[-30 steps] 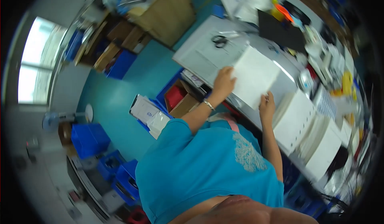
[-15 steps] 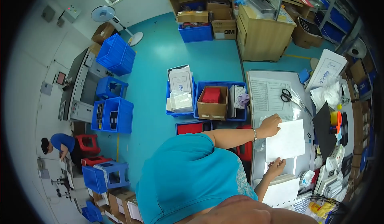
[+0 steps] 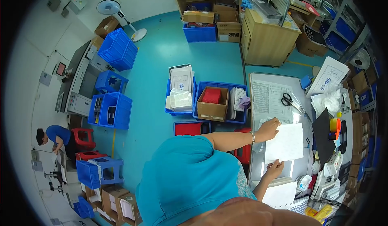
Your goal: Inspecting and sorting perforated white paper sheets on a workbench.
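Note:
A blank white sheet [image 3: 284, 143] is held above the grey worktable [image 3: 301, 86]. My left hand [image 3: 267, 130], with a bracelet at the wrist, is closed on its upper left corner. Lower down, my right hand [image 3: 275, 170] pinches the sheet's bottom edge between thumb and fingers. Some clear plastic [image 3: 258, 147] shows at the sheet's left side, partly covered by it. Scissors with black handles [image 3: 287, 99] lie beyond the sheet, next to a large printed form [image 3: 271, 98]. A stack of white paper [image 3: 279, 195] sits close to my right forearm.
Along the table's right side are a black sheet [image 3: 322, 133], tape rolls [image 3: 335, 126], crumpled plastic [image 3: 329, 94] and a keyboard [image 3: 299, 205]. Blue bins [image 3: 198, 112] with papers and a carton [image 3: 212, 109] stand left of the table. Far left, another person [image 3: 60, 138] bends over a bench.
The whole view has shifted slightly. Both hands keep their hold on the white sheet, which has hardly moved.

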A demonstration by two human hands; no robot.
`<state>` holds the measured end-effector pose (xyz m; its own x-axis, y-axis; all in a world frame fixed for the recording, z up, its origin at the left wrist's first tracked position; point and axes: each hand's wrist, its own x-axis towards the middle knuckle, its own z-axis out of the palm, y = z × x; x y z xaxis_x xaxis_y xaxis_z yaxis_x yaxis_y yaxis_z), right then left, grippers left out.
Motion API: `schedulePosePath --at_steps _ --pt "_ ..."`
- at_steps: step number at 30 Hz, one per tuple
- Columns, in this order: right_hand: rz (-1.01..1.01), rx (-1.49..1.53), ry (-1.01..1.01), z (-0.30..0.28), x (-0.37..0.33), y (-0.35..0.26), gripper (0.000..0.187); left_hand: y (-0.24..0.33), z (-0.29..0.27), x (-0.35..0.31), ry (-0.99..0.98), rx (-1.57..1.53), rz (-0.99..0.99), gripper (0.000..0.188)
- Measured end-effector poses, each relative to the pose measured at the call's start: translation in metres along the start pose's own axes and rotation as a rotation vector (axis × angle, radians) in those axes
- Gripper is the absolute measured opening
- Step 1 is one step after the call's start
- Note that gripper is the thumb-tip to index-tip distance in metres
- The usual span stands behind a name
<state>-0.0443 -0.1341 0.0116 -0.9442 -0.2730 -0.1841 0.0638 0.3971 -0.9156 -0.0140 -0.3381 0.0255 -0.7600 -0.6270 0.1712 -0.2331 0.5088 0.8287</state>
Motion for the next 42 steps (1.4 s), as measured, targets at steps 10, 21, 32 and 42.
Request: schedulePosePath --at_steps 10,21,32,42 --pt "-0.037 -0.018 0.002 0.0 0.001 0.002 0.027 0.009 -0.013 0.008 -0.019 0.015 -0.071 0.018" --pt "-0.001 -0.004 -0.04 -0.003 0.002 0.005 0.024 0.022 -0.013 0.021 0.025 0.093 0.073 0.02" --pt "-0.328 -0.425 0.163 -0.032 0.024 0.015 0.051 0.041 -0.034 0.024 -0.296 0.01 -0.017 0.034" --pt "-0.618 -0.815 -0.455 -0.09 -0.03 -0.218 0.056 0.145 -0.126 0.031 -0.729 0.207 0.851 0.03"
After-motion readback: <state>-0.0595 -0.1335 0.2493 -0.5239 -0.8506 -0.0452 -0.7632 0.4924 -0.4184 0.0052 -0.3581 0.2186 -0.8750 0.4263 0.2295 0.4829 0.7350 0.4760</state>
